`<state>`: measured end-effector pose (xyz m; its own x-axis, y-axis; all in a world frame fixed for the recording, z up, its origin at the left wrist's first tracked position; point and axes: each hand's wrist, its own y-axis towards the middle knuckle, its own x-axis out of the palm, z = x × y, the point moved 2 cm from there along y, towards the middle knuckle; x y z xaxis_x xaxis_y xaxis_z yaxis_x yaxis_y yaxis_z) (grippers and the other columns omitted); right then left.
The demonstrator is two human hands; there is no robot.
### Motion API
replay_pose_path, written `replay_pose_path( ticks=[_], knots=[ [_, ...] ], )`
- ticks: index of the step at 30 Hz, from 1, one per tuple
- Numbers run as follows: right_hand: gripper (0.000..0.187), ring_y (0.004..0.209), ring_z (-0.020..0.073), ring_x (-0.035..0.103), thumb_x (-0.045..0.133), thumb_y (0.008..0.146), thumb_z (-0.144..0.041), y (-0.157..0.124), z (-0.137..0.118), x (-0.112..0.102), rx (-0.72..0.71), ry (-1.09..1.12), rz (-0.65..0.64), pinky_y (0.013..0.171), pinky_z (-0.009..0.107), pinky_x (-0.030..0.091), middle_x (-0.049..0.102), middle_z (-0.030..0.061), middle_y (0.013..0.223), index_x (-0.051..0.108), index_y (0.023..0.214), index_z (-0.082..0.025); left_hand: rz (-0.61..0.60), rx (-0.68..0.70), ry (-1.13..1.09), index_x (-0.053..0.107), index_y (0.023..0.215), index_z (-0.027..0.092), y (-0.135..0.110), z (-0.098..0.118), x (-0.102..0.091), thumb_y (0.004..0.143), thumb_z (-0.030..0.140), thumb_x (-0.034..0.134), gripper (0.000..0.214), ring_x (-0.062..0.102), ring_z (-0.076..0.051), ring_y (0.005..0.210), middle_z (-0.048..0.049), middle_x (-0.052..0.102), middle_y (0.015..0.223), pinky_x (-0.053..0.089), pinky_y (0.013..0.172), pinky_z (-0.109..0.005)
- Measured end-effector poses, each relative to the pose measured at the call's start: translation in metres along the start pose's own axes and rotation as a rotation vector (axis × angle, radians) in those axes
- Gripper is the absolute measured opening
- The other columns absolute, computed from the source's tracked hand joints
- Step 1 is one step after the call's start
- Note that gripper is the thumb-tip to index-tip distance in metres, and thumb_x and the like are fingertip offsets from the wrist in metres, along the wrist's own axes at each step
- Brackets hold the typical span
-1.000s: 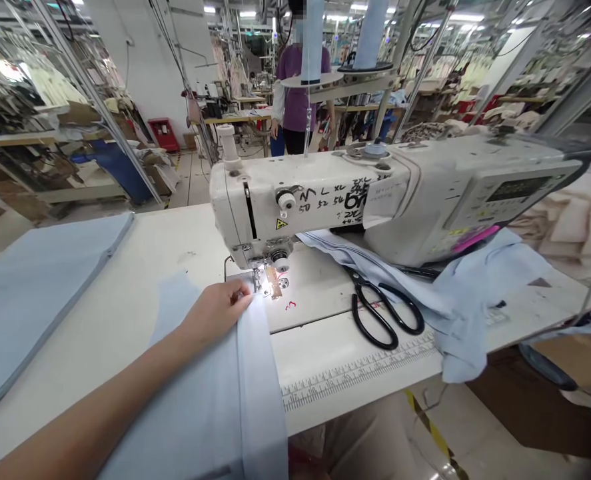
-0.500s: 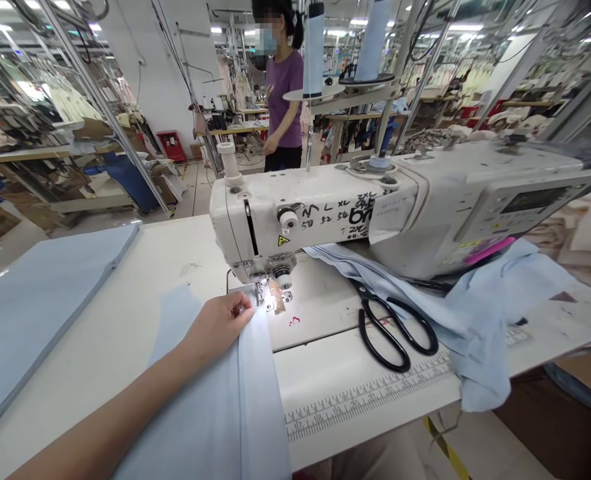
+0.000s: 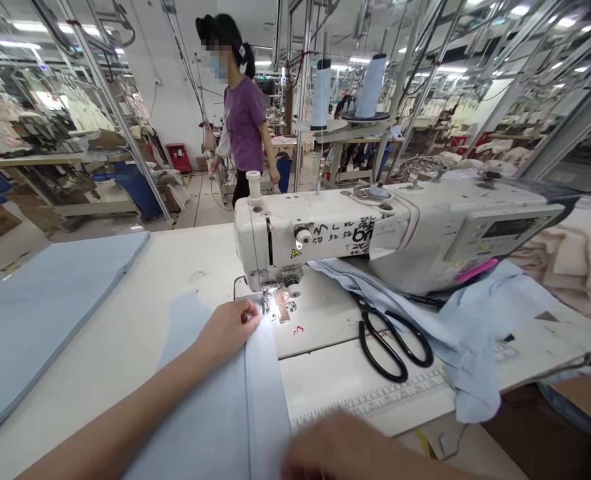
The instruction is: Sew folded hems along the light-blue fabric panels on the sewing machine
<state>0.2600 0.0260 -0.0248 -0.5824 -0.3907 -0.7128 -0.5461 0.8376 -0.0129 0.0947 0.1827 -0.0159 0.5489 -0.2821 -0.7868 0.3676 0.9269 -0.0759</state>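
Note:
My left hand (image 3: pixel 232 327) pinches the edge of a light blue fabric piece (image 3: pixel 215 407), just in front of the presser foot (image 3: pixel 266 303) of a white sewing machine (image 3: pixel 325 227). A long fold or seam runs down the fabric toward me. Low in the view, my right hand (image 3: pixel 325 447) is smeared by motion beside the fabric's right edge, and its fingers cannot be made out. Black-handled scissors (image 3: pixel 392 340) lie on the table to the right of the needle area.
A stack of light blue fabric (image 3: pixel 50 300) lies at the left. More blue cloth (image 3: pixel 475 333) bunches behind the scissors. A printed ruler (image 3: pixel 375 400) runs along the table's front edge. Thread cones (image 3: pixel 321 93) stand above the machine. A person in a purple shirt (image 3: pixel 245 120) is in the aisle.
My right hand has come into view at the bottom. My left hand keeps its pinch by the presser foot. The person in the aisle has moved left, and the view has shifted slightly.

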Motion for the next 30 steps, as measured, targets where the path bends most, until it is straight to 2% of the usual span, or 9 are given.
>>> replay_pose_path(
  ticks=[4, 7, 12, 16, 18, 21, 24, 27, 30],
  knots=[
    [0.052, 0.120, 0.0280, 0.048, 0.066, 0.082, -0.037, 0.059, 0.014, -0.034, -0.154, -0.214, 0.142, 0.103, 0.044, 0.039, 0.057, 0.0139, 0.126, 0.054, 0.126, -0.013, 0.031, 0.047, 0.004, 0.057, 0.068, 0.019, -0.002, 0.002, 0.000, 0.074, 0.023, 0.047, 0.012, 0.054, -0.015, 0.061, 0.0021, 0.058, 0.062, 0.037, 0.058, -0.025],
    [0.071, 0.126, 0.0318, 0.043, 0.070, 0.075, -0.048, 0.082, 0.026, -0.041, -0.179, -0.366, 0.150, 0.107, 0.048, 0.033, 0.053, 0.0160, 0.133, 0.050, 0.132, -0.010, 0.063, 0.071, 0.030, 0.058, 0.068, 0.019, -0.001, 0.002, 0.000, 0.075, 0.021, 0.048, 0.012, 0.055, -0.014, 0.059, 0.0026, 0.059, 0.061, 0.038, 0.056, -0.023],
    [0.069, 0.133, 0.0336, 0.036, 0.058, 0.082, -0.052, 0.078, 0.034, -0.034, -0.128, -0.467, 0.100, 0.110, 0.051, 0.029, 0.047, 0.0144, 0.141, 0.048, 0.136, -0.010, 0.084, 0.084, 0.091, 0.059, 0.071, 0.019, -0.003, 0.000, -0.003, 0.078, 0.020, 0.050, 0.011, 0.056, -0.015, 0.061, 0.0024, 0.059, 0.061, 0.040, 0.058, -0.024],
    [0.065, 0.132, 0.0325, 0.036, 0.053, 0.086, -0.053, 0.074, 0.031, -0.033, -0.144, -0.524, 0.134, 0.109, 0.050, 0.031, 0.049, 0.0149, 0.139, 0.050, 0.133, -0.008, 0.113, 0.090, 0.158, 0.058, 0.100, 0.018, -0.019, 0.005, -0.006, 0.085, 0.021, 0.046, 0.019, 0.059, -0.023, 0.083, -0.0058, 0.063, 0.088, 0.045, 0.073, -0.034],
    [0.065, 0.133, 0.0313, 0.036, 0.052, 0.087, -0.053, 0.075, 0.033, -0.032, -0.164, -0.540, 0.141, 0.109, 0.049, 0.031, 0.050, 0.0151, 0.138, 0.049, 0.133, -0.008, 0.110, 0.180, 0.248, 0.057, 0.103, 0.017, -0.033, 0.012, -0.004, 0.087, 0.019, 0.044, 0.020, 0.057, -0.026, 0.095, -0.0101, 0.061, 0.100, 0.046, 0.081, -0.040],
    [0.066, 0.132, 0.0305, 0.037, 0.049, 0.088, -0.055, 0.076, 0.036, -0.032, -0.175, -0.537, 0.154, 0.110, 0.047, 0.031, 0.050, 0.0154, 0.138, 0.049, 0.133, -0.006, 0.062, 0.465, 0.428, 0.058, 0.095, 0.016, -0.055, 0.018, 0.007, 0.088, 0.016, 0.045, 0.016, 0.058, -0.026, 0.095, -0.0103, 0.063, 0.097, 0.050, 0.083, -0.041],
    [0.065, 0.131, 0.0300, 0.038, 0.046, 0.090, -0.056, 0.076, 0.037, -0.032, -0.170, -0.523, 0.159, 0.109, 0.047, 0.032, 0.050, 0.0147, 0.138, 0.049, 0.133, -0.007, 0.109, 0.589, 0.527, 0.057, 0.106, 0.014, -0.066, 0.008, 0.021, 0.088, 0.016, 0.043, 0.022, 0.059, -0.026, 0.105, -0.0124, 0.063, 0.110, 0.051, 0.088, -0.041],
    [0.066, 0.131, 0.0298, 0.038, 0.048, 0.089, -0.055, 0.076, 0.036, -0.033, -0.169, -0.522, 0.150, 0.109, 0.047, 0.033, 0.049, 0.0154, 0.139, 0.047, 0.134, -0.006, 0.174, 0.578, 0.546, 0.049, 0.124, 0.012, -0.066, -0.010, 0.028, 0.091, 0.024, 0.042, 0.036, 0.054, -0.028, 0.117, -0.0146, 0.058, 0.127, 0.048, 0.096, -0.043],
    [0.066, 0.132, 0.0296, 0.037, 0.048, 0.089, -0.054, 0.076, 0.034, -0.034, -0.164, -0.526, 0.147, 0.110, 0.046, 0.032, 0.048, 0.0155, 0.140, 0.047, 0.134, -0.005, 0.164, 0.565, 0.528, 0.045, 0.131, 0.013, -0.062, -0.020, 0.030, 0.093, 0.031, 0.042, 0.042, 0.051, -0.028, 0.123, -0.0140, 0.054, 0.134, 0.046, 0.099, -0.044]
  ],
)
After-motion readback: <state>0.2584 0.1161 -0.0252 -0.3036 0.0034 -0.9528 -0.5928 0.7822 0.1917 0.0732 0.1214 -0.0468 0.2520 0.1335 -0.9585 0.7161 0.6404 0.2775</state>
